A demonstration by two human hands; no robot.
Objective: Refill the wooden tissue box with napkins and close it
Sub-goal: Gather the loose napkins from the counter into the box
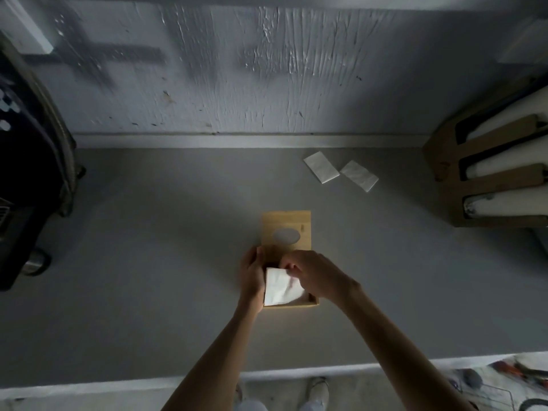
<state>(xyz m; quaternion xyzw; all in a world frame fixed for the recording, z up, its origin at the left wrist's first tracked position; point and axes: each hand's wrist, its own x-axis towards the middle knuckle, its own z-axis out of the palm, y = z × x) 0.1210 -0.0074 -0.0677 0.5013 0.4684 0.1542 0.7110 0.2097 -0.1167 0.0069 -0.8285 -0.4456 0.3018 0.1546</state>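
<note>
Resting near the middle of the grey surface (148, 262), somewhat toward its front edge, the wooden tissue box (299, 304) is seen open, its lid (286, 229) with the oval slot swung back toward the far edge. A white napkin (281, 287) is being tucked into the open compartment: it is pinched at its upper corner by the right hand (314, 275), whose grip is narrow and closed on the paper, while the left hand (252, 277) is laid flat against the left wall of the box, fingers curled loosely round the rim to steady it (whether that hand also touches the napkin cannot be told). Two more folded napkins (321, 167) and (359, 175) are left lying just beside each other toward the far right corner of the surface, well apart from the box. The filling step is judged to be in hand and only partly done, since the lid has not yet been brought down. For the next move, the held napkin would need to be pressed flat inside and released, the remaining two fetched, and the lid then folded forward over the compartment.
</note>
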